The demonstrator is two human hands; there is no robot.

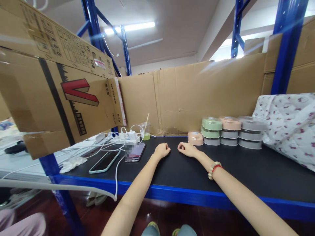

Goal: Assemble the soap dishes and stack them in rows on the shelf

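Note:
My left hand (162,150) rests on the black tabletop (169,170), its fingers curled in a loose fist with nothing visible in them. My right hand (187,149) lies a short way to the right, also curled, and a beaded bracelet (213,170) circles that wrist. Nearest to the right hand is a single pink rounded case (195,138). Beside it stand stacks of similar cases: green ones (211,124) on top at the left, a pink one (230,123) in the middle and grey ones (250,135) at the right. Left of my left hand lies a phone (135,151) with its screen lit.
Another phone (105,161) lies farther left among white cables and chargers (133,136). A plastic cup (145,131) with a straw stands behind. A large cardboard box (56,82) juts in at upper left. Cardboard (192,95) walls the back; patterned white fabric (290,127) lies right.

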